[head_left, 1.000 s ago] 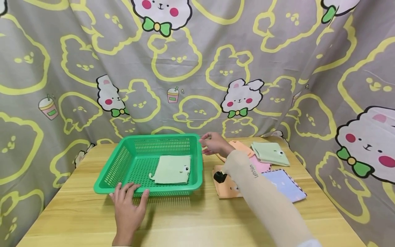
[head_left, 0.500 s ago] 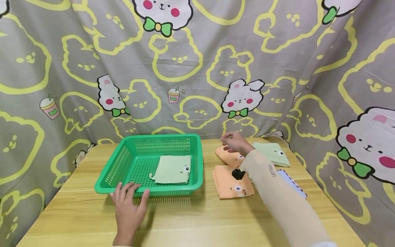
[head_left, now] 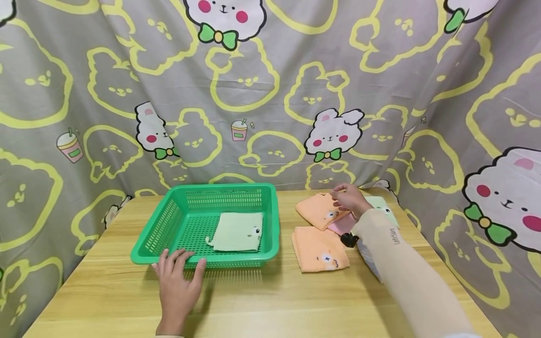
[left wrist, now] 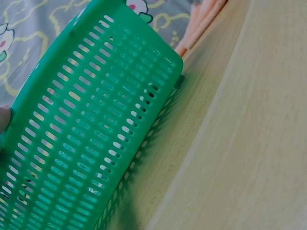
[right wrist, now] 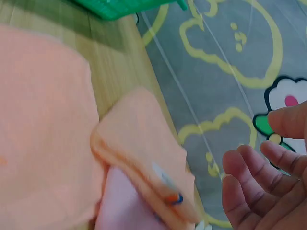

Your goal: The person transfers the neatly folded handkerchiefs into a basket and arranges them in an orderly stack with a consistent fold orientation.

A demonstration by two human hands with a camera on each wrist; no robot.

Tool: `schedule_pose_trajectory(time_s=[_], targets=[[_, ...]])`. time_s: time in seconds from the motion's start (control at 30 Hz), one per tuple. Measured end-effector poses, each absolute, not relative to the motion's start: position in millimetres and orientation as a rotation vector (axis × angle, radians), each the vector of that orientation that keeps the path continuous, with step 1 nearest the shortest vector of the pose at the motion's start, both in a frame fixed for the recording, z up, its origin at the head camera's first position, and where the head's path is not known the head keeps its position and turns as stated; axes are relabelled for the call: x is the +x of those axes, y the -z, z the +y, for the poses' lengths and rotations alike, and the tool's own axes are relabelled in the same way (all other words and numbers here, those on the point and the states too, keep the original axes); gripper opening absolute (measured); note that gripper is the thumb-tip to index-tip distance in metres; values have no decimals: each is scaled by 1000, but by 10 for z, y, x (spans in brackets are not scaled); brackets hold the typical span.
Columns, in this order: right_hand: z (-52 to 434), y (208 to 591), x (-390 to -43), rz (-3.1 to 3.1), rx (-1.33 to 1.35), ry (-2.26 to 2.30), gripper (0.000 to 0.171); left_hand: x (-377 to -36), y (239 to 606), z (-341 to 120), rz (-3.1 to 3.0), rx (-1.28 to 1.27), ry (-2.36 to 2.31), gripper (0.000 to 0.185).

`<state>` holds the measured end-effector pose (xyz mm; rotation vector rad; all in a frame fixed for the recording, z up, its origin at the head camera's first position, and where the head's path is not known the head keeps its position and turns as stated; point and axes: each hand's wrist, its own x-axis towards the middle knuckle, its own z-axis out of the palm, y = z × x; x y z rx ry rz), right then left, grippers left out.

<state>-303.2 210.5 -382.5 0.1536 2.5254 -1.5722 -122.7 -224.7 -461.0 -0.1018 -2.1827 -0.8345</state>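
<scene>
A pale wooden bench [head_left: 262, 300] with a lengthwise grain fills the lower part of the head view, closed in at the back and on both sides by a grey curtain [head_left: 262, 94] printed with yellow outline bears, white bunnies with green bows and small drink cups. The curtain hangs in soft folds down to the bench edge.

On the left of the bench stands a green basket [head_left: 160, 230] of slotted plastic, with a folded green cloth [head_left: 236, 232] lying flat inside it toward the right wall. The left hand [head_left: 177, 281] rests flat on the bench, its fingers [head_left: 169, 257] spread and straight against the basket's near wall, holding nothing.

To the right of the basket lie folded cloths: an orange cloth [head_left: 319, 249] nearest, a second orange cloth [head_left: 314, 211] behind it, a pink cloth [head_left: 342, 224] tucked partly under that one, and another green cloth [head_left: 386, 209] at the far right, mostly hidden by the sleeve [head_left: 405, 272]. The right hand [head_left: 348, 199] hovers over the second orange cloth, fingers [right wrist: 249, 172] loosely bent and parted, gripping nothing.
</scene>
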Motion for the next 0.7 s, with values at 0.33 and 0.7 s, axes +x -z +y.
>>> schedule_pose_trajectory(time_s=[0.33,0.7], targets=[[2463,3930,-3004,2639,194,1527,39,-1231,4632,-2242,-2184,-109,825,31],[2844,4051,-2966,2668,329,1596,42,-1238,4625,-2240,-2168,-119,827,31]])
